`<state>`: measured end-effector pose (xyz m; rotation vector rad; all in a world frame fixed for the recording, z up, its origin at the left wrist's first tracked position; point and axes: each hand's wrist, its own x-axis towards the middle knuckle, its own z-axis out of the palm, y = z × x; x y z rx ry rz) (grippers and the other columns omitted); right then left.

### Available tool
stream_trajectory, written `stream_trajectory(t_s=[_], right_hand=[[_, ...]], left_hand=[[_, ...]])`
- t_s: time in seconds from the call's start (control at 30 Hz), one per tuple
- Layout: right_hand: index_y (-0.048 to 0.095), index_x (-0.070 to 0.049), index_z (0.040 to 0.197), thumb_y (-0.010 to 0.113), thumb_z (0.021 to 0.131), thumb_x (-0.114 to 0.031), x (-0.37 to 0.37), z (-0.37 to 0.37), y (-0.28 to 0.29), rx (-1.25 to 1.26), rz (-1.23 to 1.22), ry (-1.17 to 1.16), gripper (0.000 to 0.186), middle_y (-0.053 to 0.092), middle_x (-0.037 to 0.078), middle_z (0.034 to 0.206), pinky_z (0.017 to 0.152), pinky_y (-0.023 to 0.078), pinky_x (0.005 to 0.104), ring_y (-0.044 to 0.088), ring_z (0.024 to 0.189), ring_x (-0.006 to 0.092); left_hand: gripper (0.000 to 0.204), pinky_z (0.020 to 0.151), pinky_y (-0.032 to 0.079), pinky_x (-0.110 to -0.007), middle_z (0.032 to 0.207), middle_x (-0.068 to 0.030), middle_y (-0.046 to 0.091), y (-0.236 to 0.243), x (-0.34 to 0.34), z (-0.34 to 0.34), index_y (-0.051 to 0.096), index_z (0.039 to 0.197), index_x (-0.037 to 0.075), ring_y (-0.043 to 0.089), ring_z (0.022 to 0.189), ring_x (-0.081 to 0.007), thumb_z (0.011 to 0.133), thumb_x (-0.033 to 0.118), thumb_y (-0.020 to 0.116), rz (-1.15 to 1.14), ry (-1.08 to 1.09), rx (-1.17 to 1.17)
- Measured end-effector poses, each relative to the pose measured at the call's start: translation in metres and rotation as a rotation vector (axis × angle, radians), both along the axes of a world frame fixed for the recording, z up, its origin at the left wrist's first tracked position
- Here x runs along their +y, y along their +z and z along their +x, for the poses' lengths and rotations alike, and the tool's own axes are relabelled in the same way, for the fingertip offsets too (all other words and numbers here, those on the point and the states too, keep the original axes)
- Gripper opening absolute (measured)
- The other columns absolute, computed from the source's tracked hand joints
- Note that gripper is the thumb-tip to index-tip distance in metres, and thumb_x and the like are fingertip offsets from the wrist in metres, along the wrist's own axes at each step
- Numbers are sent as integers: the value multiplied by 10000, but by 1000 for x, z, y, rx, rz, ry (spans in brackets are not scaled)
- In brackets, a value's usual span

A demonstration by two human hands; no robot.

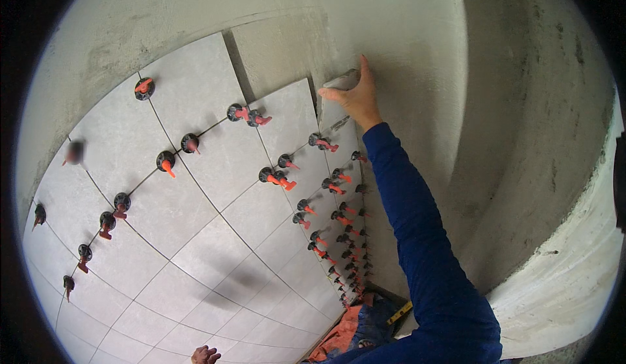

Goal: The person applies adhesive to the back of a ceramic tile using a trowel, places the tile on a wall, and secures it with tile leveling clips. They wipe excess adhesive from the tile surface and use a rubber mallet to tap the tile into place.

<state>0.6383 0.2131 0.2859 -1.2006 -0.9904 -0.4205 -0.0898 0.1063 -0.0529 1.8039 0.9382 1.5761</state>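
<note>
- A grey tiled wall (195, 233) is seen, studded with orange-and-black levelling clips (277, 178).
- A narrow tile strip (336, 113) at the wall's top right corner is pressed flat by the right hand (355, 97), fingers extended.
- The left hand (205, 355), below the wall, appears loosely curled and empty.
- If released early, the strip could slip.

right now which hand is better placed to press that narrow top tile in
Probably the right hand: it already lies on the upper edge of the narrow tile by the bare wall, arm stretched up. The left hand is far below, at the picture's bottom edge.
</note>
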Motion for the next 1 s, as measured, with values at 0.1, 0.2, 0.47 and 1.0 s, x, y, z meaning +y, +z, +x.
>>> stream_trajectory(t_s=[0.1, 0.2, 0.47, 1.0], right_hand=[[220, 109, 1549, 988, 521, -404, 6, 5, 3, 0, -24, 6, 1382, 361, 328, 1543, 1216, 283, 470, 340, 1468, 425], [247, 111, 1541, 984, 531, -435, 8, 6, 4, -29, -34, -25, 1364, 373, 338, 1535, 1211, 294, 469, 347, 1469, 426], [412, 87, 1471, 961, 558, -517, 8, 0, 8, 22, -151, -53, 1225, 433, 320, 1491, 1150, 388, 477, 423, 1417, 417], [524, 42, 1396, 919, 596, -599, 23, 5, 0, -44, -123, -84, 1098, 511, 320, 1404, 1082, 446, 504, 504, 1323, 456]], left_hand=[[576, 828, 566, -431, 1273, -179, 581, 32, -20, 27, 627, 1247, 22, 655, 1041, -295, 981, 521, 520, -133, 86, -98], [744, 1001, 500, -475, 1377, -229, 580, 65, -68, 69, 590, 1343, -48, 598, 1218, -370, 1020, 599, 416, -45, -20, -193], [753, 1003, 494, -478, 1377, -227, 583, 96, -75, 101, 585, 1348, -46, 599, 1216, -374, 1017, 606, 405, 7, -44, -173], [775, 1016, 494, -482, 1387, -230, 581, 82, -69, 97, 583, 1357, -45, 603, 1216, -376, 1007, 623, 405, 6, -88, -152]])
